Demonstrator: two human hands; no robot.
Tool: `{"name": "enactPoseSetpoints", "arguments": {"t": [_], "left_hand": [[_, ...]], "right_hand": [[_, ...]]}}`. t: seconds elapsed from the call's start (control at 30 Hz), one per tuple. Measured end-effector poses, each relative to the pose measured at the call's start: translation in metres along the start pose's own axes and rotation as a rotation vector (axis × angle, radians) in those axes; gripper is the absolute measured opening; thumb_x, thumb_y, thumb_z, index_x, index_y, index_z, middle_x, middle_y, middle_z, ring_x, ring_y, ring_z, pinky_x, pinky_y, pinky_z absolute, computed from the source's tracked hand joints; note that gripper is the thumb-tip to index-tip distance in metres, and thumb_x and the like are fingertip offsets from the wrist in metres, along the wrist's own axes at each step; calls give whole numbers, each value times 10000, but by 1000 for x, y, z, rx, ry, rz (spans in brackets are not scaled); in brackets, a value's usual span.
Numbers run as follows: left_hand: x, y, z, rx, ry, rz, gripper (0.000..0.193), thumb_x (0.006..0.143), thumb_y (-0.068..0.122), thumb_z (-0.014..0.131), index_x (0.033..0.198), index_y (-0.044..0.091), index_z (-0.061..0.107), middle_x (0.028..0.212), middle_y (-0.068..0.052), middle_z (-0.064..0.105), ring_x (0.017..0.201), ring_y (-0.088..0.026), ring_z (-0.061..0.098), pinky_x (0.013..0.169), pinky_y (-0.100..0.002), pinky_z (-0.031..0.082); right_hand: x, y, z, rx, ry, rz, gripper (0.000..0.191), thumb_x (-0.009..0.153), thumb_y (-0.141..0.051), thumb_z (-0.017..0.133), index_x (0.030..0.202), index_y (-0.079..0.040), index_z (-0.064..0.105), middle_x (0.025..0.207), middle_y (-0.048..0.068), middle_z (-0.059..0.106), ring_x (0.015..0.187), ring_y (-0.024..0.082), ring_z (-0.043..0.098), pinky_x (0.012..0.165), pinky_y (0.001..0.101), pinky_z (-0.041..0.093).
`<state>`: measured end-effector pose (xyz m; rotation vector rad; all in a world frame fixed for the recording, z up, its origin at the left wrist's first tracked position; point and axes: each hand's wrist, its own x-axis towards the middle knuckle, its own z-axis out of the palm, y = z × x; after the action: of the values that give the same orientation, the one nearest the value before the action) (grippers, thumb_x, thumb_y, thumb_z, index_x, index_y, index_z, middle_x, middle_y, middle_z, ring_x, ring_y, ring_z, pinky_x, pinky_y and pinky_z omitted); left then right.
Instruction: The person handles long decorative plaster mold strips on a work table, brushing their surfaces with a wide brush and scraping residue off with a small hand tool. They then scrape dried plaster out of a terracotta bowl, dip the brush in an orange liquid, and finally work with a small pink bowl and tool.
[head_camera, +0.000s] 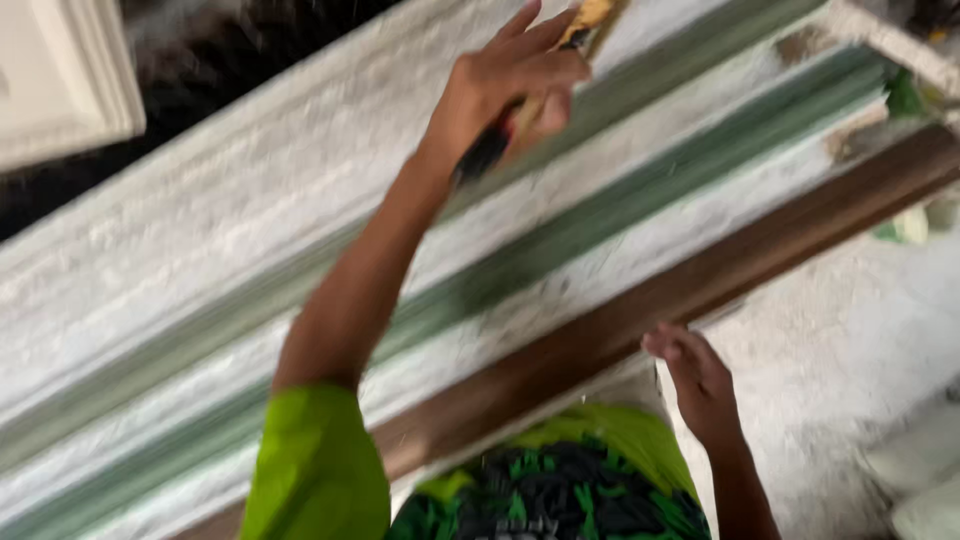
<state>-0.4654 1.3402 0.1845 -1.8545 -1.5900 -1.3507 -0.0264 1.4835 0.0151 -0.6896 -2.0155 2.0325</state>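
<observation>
Through heavy blur, the left hand (515, 75) grips a black-handled paintbrush (530, 100), bristles cut off, while the right hand (700, 385) rests open by the long brown wooden edge (720, 270).

At the top centre of the frame, the left hand (515, 75) grips a brush (530, 90) with a dark handle and pale bristles, held against a long white and green moulded tabletop (200, 250) that runs diagonally. At the lower right, the right hand (695, 380) rests, fingers loose, by the brown wooden edge (600, 335). A white moulded panel (60, 70) shows in the upper left.
</observation>
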Motion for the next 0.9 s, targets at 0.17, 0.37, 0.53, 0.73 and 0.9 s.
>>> {"name": "enactPoseSetpoints", "arguments": {"t": [0.17,0.37,0.53,0.73,0.9], "left_hand": [[77,15,104,-165,287,-474,539,785,36,801,1277,33,582,1295,-183,632,1239,-376,621,1130,-478,445],[150,-59,194,95,77,-196,169,965,39,755,1124,62,700,1174,-244,668,947,-281,772,996,-445,569],[175,-69,275,-601,395,-665,219,991,50,697,1206,92,705,938,-161,641,709,-189,644,654,-319,507],[209,-120,324,-14,232,-233,66,1075,91,660,1095,62,716,989,-91,711,870,-182,678,796,-349,594],[186,-113,347,168,619,-332,192,1140,254,560,1259,131,649,1306,-163,641,1194,-297,633,1086,-358,510]], "right_hand": [[100,2,-128,-46,17,78,342,1085,-157,486,1356,36,563,1217,147,694,1149,229,677,1004,379,556],[166,-25,-266,-44,72,15,310,1093,-147,480,1344,16,560,1235,146,684,1148,226,675,1005,369,551],[188,-13,-328,-45,187,42,284,1119,-164,472,1314,11,582,1203,148,675,1110,240,694,991,390,581],[184,23,-352,-36,190,80,310,1094,-155,482,1347,-9,584,1164,133,703,1106,225,695,936,379,577],[180,36,-348,-9,149,177,296,1074,-150,487,1317,-14,584,1175,114,701,1090,226,696,922,366,571]]}}
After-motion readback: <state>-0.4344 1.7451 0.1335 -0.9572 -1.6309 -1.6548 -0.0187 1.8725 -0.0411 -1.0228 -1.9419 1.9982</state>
